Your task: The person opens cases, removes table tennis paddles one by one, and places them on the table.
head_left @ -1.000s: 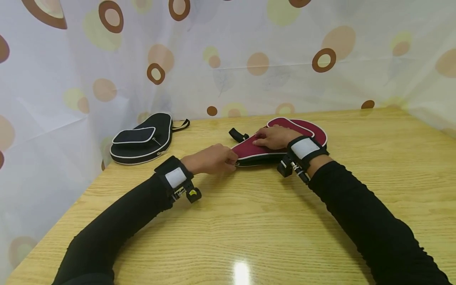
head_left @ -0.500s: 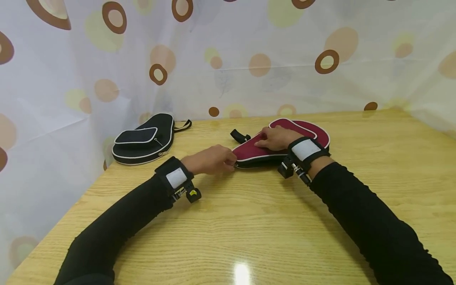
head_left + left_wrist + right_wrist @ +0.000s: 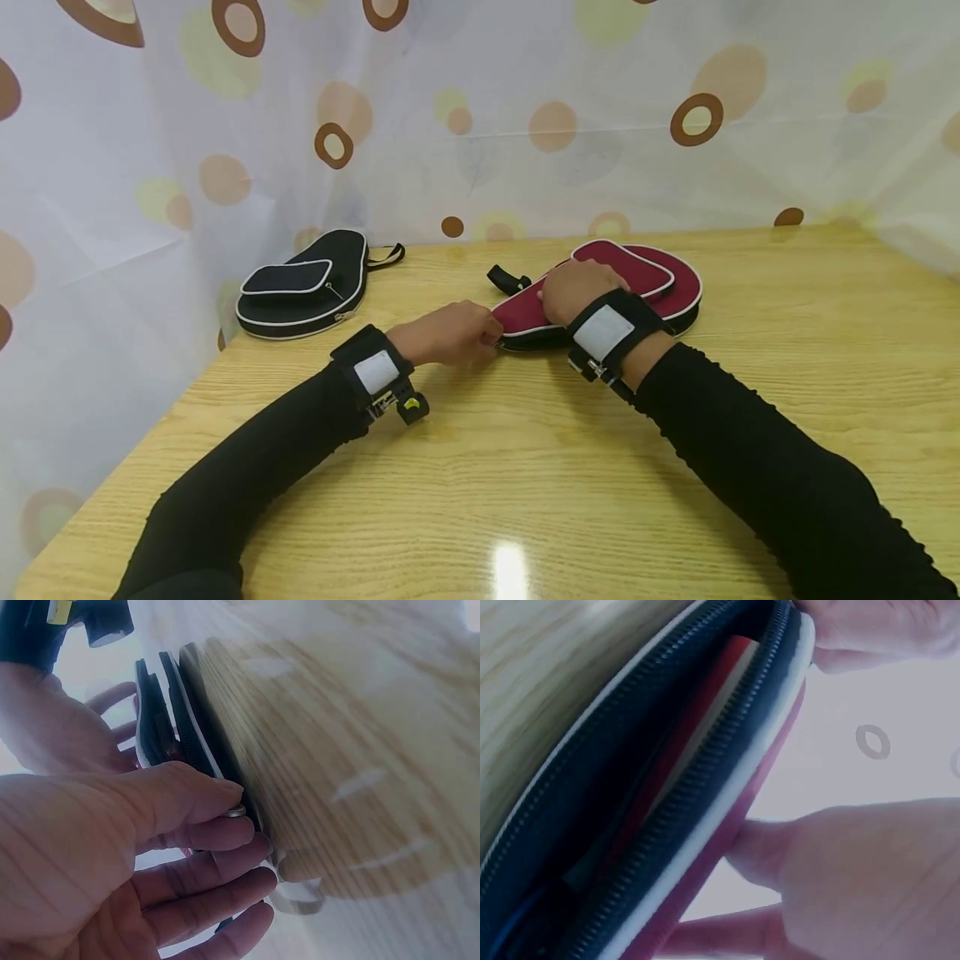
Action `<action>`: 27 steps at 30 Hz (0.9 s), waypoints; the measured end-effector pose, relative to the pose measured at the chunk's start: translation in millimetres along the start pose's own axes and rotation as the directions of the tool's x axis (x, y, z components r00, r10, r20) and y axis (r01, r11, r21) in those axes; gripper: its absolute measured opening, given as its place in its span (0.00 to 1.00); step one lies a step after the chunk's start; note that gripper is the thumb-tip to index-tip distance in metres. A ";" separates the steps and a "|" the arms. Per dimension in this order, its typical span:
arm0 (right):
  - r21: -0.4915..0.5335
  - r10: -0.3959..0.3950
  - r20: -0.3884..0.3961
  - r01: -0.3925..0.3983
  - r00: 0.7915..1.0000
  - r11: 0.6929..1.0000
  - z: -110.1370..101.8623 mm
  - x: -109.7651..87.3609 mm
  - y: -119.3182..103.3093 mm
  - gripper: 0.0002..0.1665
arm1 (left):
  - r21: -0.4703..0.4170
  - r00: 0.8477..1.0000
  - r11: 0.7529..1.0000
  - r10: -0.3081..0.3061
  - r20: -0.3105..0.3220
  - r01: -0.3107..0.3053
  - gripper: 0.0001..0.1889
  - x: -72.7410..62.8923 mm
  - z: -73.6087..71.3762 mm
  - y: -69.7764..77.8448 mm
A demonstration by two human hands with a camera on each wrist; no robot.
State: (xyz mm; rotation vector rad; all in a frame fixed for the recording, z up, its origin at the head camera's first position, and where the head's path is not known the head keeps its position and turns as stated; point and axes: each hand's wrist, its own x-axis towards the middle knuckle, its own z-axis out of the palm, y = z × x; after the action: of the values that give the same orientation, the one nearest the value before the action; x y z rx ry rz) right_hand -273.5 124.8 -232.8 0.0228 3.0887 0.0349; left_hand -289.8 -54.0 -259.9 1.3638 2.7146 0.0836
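A red table-tennis bat case (image 3: 684, 287) with white piping and black sides lies toward the back of the table, narrow end to the left. At that end my left hand (image 3: 453, 332) pinches the zipper pull (image 3: 236, 811) between thumb and forefinger, the other fingers loosely bent. My right hand (image 3: 576, 292) holds the case from above at its middle; in the right wrist view its thumb (image 3: 761, 851) and a finger meet the red panel. The zipper teeth stand apart there, showing a red-and-cream edge (image 3: 679, 754), like a bat's, inside the dark case.
A black bat case (image 3: 341, 267) with white piping, a front pocket and a wrist loop (image 3: 387, 257) lies at the back left. The red case's black strap (image 3: 506, 279) sticks out behind it. A spotted cloth (image 3: 480, 125) hangs behind the wooden table (image 3: 420, 500).
My right hand has shifted left along the red case and turned, so its fingers are now mostly hidden behind it. My left hand stays at the narrow end.
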 end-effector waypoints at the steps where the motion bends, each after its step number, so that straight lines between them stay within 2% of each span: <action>1: 0.025 0.021 0.020 -0.021 1.000 0.999 -0.3 1.8 -1.1 0.33 | 0.000 1.000 1.000 0.001 0.001 -0.001 0.18 -0.4 -0.6 0.6; 5: 0.088 0.072 0.099 -0.080 0.993 0.993 1.0 11.9 -0.5 0.37 | -0.001 1.000 1.000 0.001 0.002 -0.001 0.18 -0.5 -2.2 2.4; 10: 0.117 0.061 0.132 -0.076 0.989 0.990 1.2 17.6 2.1 0.35 | -0.011 1.000 1.000 0.001 -0.003 -0.001 0.18 -0.7 -2.4 4.6; 17: 0.100 -0.015 0.170 -0.002 0.985 0.995 -3.0 11.1 7.0 0.30 | -0.031 0.998 0.998 0.061 -0.010 -0.061 0.19 0.2 1.1 10.1; 27: 0.067 -0.059 0.193 0.047 0.979 0.997 -4.6 15.8 8.3 0.29 | -0.024 0.998 0.998 0.058 -0.006 -0.059 0.20 -0.2 0.5 11.3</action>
State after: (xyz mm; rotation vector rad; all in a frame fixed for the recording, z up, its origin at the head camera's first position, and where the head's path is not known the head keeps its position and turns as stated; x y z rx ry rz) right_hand -289.4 133.3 -228.8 -0.0509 2.8917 -0.0621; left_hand -280.6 -47.4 -259.3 1.4386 2.6691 0.1238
